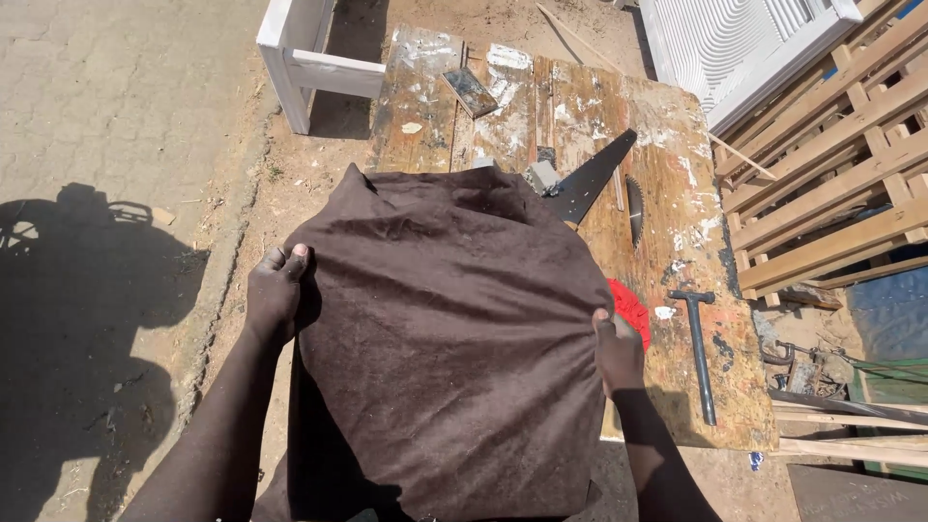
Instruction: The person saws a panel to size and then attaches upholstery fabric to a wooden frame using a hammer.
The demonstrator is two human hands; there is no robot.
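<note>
Brown cloth (445,329), wrinkled, taut btwn 2 hands

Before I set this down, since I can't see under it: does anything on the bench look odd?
Yes. A handsaw lies partly under the brown fabric that the left hand and right hand grip at its edges. A circular saw blade lies loose by it, and the paint-stained workbench is worn.

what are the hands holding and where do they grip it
Both hold a dark brown fabric-covered cushion: left hand on its left edge, right hand on its right edge.
</note>
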